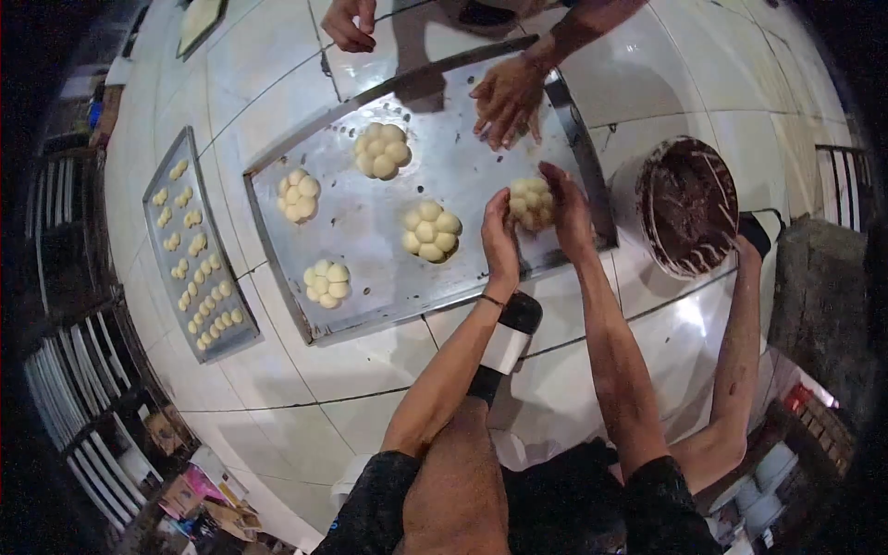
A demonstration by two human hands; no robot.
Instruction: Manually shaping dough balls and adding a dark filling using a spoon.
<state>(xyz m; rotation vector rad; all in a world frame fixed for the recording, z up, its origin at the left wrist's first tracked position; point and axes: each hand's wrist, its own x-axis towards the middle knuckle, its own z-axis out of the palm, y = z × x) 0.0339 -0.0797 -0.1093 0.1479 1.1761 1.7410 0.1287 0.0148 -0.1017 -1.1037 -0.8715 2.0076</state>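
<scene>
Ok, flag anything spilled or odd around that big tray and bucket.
Dark specks dot the big tray between the dough clusters; whether crumbs or stains, I can't tell. Brown residue coats the bucket inside and streaks its rim, looking messy. Nothing else stands out.

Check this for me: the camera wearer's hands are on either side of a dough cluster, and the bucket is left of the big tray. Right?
Not quite: the head view shows the bucket right of the big tray. The left hand and right hand do flank the dough cluster.

White tiled floor (268, 88), bright glare (689, 313); pale slats (48, 384) left.
</scene>
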